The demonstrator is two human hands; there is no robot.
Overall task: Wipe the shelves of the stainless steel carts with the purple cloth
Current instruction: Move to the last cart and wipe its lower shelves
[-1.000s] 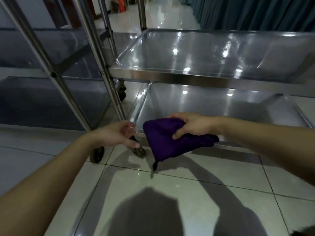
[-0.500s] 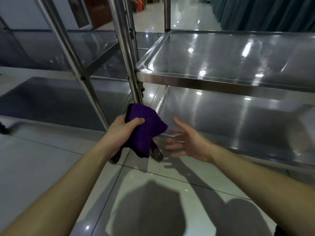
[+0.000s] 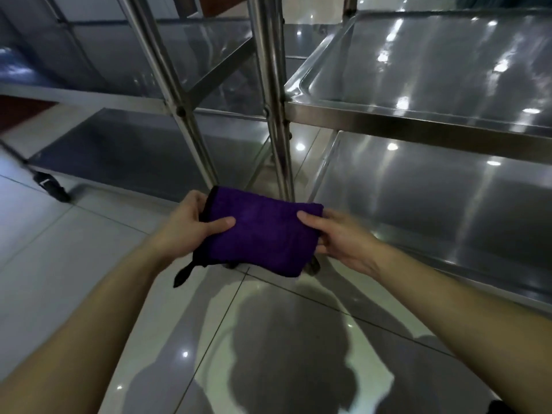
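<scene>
Seen from the head camera, a person holds a folded purple cloth (image 3: 263, 234) in both hands above a pale tiled floor (image 3: 74, 264), just in front of two stainless steel carts. The left hand (image 3: 191, 225) grips the cloth's left edge, thumb pressed flat on top and fingers curled behind it. The right hand (image 3: 340, 237) pinches the right edge, thumb on top and fingers underneath. A short black tab (image 3: 182, 274) hangs from the cloth's near-left corner.

The cloth is in the air, touching neither cart. It sits near the upright posts (image 3: 179, 94) where the two carts stand side by side. On the right, the right cart's upper shelf (image 3: 418, 121) and lower shelf (image 3: 433, 204) reflect spots of overhead light. On the left, the left cart's lower shelf (image 3: 119, 150) looks darker, with a black castor wheel (image 3: 52, 186) at its far-left corner. The person's shadow (image 3: 286, 339) falls on the glossy floor below the forearms.
</scene>
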